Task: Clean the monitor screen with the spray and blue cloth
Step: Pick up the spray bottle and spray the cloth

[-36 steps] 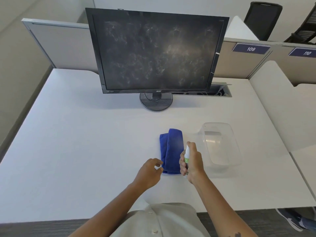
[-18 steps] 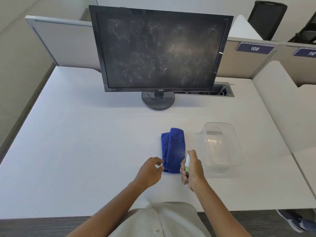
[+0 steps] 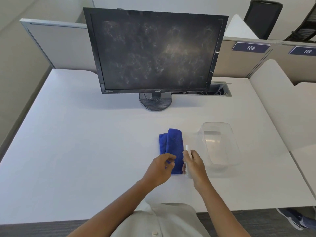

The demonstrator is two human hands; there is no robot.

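A black monitor (image 3: 156, 52) stands at the back of the white desk (image 3: 77, 142), its dark screen covered in pale smears. A folded blue cloth (image 3: 172, 144) lies flat on the desk in front of me. My left hand (image 3: 159, 168) rests on the cloth's near left corner, fingers curled over its edge. My right hand (image 3: 194, 165) is closed around a small white spray bottle (image 3: 187, 151), held upright just right of the cloth with its nozzle above my fingers.
A clear plastic tub (image 3: 220, 144) sits to the right of the cloth. Behind the monitor's round base (image 3: 155, 101) an open cable slot (image 3: 218, 90) cuts into the desk. Grey partitions (image 3: 56, 45) border the back, and a black chair (image 3: 262, 17) stands beyond.
My left hand has moved right onto the near corner of the blue cloth. My right hand keeps the spray bottle in about the same place beside the cloth.
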